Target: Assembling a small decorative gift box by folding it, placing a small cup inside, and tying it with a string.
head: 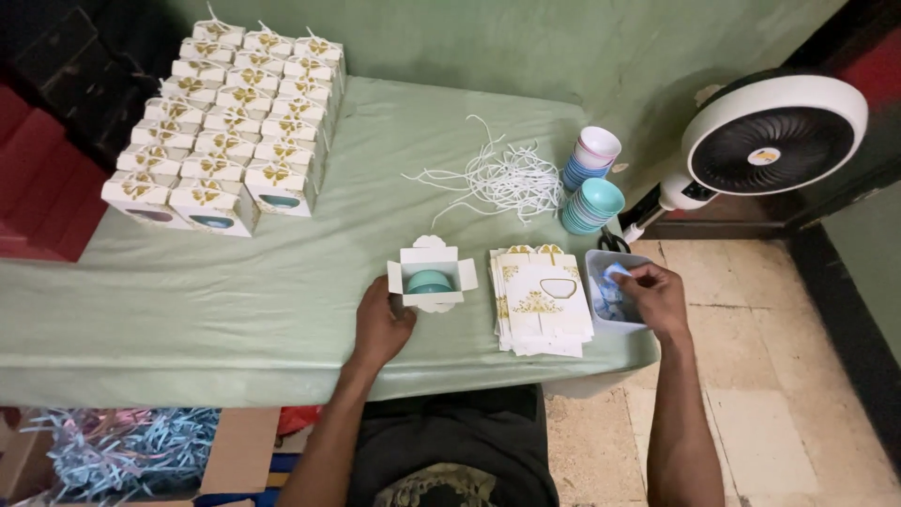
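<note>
I take the open white box (pixel 432 275) as my landmark. Left of it the desk (pixel 235 282) lies bare and wide up to the block of finished boxes (pixel 230 131) at the far left. Behind it, loose white strings (pixel 497 178) clutter the way. Right of it a stack of flat cartons (pixel 542 299) sits close, then a plastic tub (pixel 601 291) and cup stacks (pixel 591 188).
</note>
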